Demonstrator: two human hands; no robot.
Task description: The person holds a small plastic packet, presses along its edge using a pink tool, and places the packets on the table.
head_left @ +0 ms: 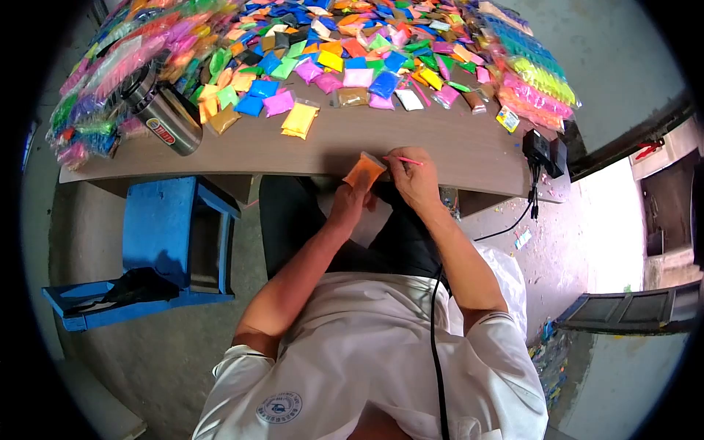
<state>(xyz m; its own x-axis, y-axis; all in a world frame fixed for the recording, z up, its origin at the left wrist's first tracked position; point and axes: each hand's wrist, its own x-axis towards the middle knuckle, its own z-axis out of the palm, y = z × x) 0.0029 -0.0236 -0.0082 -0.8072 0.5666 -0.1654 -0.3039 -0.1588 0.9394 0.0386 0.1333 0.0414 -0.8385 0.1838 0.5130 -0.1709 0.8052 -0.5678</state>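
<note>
My left hand [350, 204] holds an orange packet [364, 171] by its lower end, just off the front edge of the brown table [242, 155]. Close to its right, my right hand [414, 176] is closed on a thin pink stick [405, 159], whose tip points left toward the packet's top corner. Beyond my hands, a yellow-orange packet [300, 119] lies apart from the large pile of small coloured packets [358, 78].
A steel flask [167, 121] stands at the table's left beside bulging bags [132, 62]. More bags [539, 81] lie at the right, near a black adapter [544, 152] with a hanging cable. A blue chair [158, 227] is at the lower left.
</note>
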